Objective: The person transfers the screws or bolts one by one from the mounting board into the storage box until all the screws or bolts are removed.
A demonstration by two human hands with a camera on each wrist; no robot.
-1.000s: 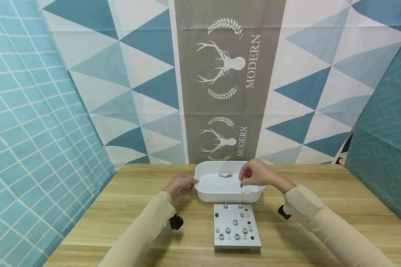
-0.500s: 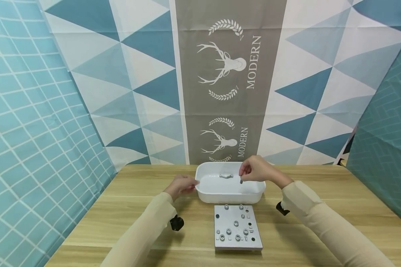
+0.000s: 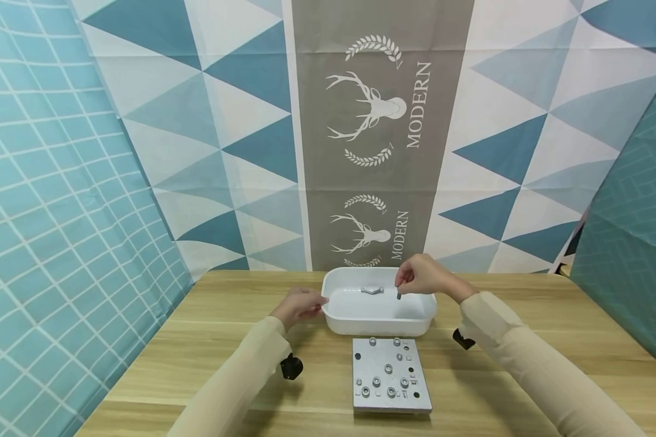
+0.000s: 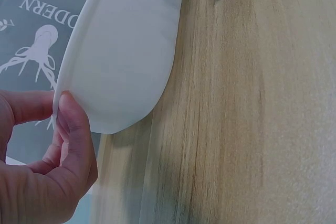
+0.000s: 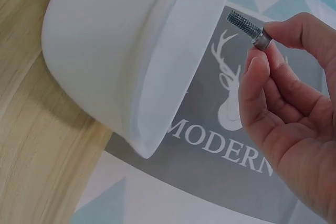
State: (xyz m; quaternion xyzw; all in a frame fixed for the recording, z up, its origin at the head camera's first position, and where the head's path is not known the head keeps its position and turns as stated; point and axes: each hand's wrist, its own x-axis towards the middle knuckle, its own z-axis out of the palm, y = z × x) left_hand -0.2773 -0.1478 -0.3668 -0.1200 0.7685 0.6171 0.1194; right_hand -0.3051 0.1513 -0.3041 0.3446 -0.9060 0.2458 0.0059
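Note:
My right hand (image 3: 421, 276) pinches a socket head screw (image 5: 247, 27) by its head between thumb and fingers, thread pointing away from the palm. In the head view that hand hangs over the right part of the white tray (image 3: 377, 328). A few screws (image 3: 372, 291) lie inside the tray near its back. With thumb and fingers my left hand (image 4: 58, 166) grips the tray's rim at its left end. In front of the tray lies a silver metal plate (image 3: 382, 402) bearing several socket head screws, some dark holes and small raised marks.
The wooden table (image 3: 224, 364) carries the tray and plate. A patterned cloth (image 3: 382, 152) with deer prints hangs right behind the table's far edge. Tiled-look cloths stand at the left (image 3: 76, 212) and right. A black wrist camera (image 3: 291, 366) sits under each forearm.
The right hand, still pinching the screw, has risen slightly relative to the tray. The left hand keeps its grip on the rim. The whole head view has shifted a little.

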